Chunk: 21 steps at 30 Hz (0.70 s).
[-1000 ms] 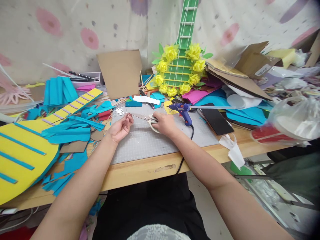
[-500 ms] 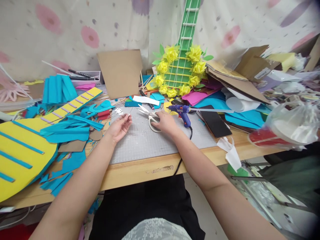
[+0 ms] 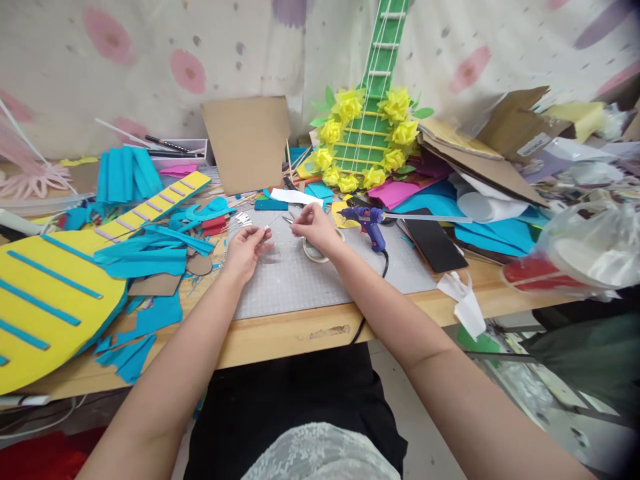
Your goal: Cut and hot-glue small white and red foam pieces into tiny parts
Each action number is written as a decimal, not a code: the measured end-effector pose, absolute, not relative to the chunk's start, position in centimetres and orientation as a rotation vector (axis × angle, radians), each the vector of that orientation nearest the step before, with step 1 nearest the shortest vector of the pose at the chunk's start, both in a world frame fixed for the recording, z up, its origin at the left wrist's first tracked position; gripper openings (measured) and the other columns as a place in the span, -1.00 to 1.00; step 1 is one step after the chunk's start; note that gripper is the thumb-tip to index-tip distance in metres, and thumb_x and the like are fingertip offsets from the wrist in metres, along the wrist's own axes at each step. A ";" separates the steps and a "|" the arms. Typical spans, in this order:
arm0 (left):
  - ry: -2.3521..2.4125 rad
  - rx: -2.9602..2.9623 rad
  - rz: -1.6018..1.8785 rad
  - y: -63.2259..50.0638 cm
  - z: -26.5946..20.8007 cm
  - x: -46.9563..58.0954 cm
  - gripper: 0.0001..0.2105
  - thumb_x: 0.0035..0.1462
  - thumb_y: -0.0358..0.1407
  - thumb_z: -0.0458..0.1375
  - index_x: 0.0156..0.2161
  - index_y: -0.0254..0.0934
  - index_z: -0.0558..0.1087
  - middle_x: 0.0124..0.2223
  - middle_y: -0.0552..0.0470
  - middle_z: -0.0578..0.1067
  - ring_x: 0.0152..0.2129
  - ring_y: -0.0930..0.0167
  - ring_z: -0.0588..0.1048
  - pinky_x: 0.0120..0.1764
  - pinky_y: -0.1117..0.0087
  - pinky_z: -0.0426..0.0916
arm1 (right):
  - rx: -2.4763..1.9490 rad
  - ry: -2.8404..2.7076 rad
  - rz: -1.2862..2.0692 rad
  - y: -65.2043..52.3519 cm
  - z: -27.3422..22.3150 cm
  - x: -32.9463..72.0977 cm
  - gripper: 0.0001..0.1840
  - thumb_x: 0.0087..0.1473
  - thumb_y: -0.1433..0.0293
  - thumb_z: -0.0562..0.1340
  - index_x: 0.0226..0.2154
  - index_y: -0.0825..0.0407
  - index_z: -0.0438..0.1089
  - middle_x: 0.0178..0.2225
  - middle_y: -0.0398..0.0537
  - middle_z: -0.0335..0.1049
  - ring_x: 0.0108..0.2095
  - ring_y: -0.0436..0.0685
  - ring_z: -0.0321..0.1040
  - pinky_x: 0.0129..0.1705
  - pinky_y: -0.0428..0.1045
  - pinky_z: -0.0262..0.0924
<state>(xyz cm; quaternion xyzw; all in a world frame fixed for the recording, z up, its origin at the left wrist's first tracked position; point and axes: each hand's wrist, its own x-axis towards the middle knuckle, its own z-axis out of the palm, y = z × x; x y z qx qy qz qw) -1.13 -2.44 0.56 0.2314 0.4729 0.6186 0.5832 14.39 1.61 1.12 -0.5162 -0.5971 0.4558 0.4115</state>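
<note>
One white scrap [image 3: 267, 228] is pinched by the left hand [image 3: 244, 253]; scissors [image 3: 313, 258] are overlapped by the curled right hand [image 3: 319, 230], grip unclear.

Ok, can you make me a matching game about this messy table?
Things:
1. White-handled metal scissors
2. Blue plastic glue gun
3. Flat black phone
4. Green guitar shape

Places and looks:
A. Edged with bright yellow flowers
B. At the right edge of the grey gridded mat
C. Partly hidden by the right hand
D. Long clear stick poking out

Pairs: 1-C, 2-D, 3-B, 4-A
</note>
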 end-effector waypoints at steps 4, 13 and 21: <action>1.073 0.481 1.449 -2.3 0.5 -1.3 -0.88 -0.05 -0.54 0.20 -0.46 -0.36 0.34 -0.46 0.05 0.52 -0.53 0.59 0.49 -0.42 0.60 0.41 | -1.032 -1.189 1.511 1.8 -0.9 11.4 -0.60 -0.21 0.45 0.28 -0.39 -0.04 0.01 -0.53 -0.32 0.31 -0.51 -0.06 0.32 -0.33 -0.02 0.30; 1.121 0.522 1.471 -2.5 0.4 -0.9 -0.86 -0.03 -0.53 0.19 -0.48 -0.35 0.31 -0.52 0.10 0.47 -0.56 0.60 0.47 -0.41 0.59 0.41 | -0.772 -1.245 1.421 1.7 -2.2 10.6 -0.51 -0.28 0.37 0.34 -0.33 -0.06 0.04 -0.48 -0.31 0.38 -0.43 -0.05 0.38 -0.26 -0.04 0.30; 1.141 0.585 1.498 -2.3 -0.2 -1.0 -0.84 -0.10 -0.49 0.24 -0.47 -0.34 0.30 -0.53 0.11 0.44 -0.54 0.55 0.47 -0.44 0.55 0.42 | -0.781 -1.257 1.386 1.7 -2.7 10.2 -0.48 -0.25 0.35 0.33 -0.28 -0.05 0.01 -0.47 -0.31 0.36 -0.43 -0.04 0.39 -0.23 -0.02 0.29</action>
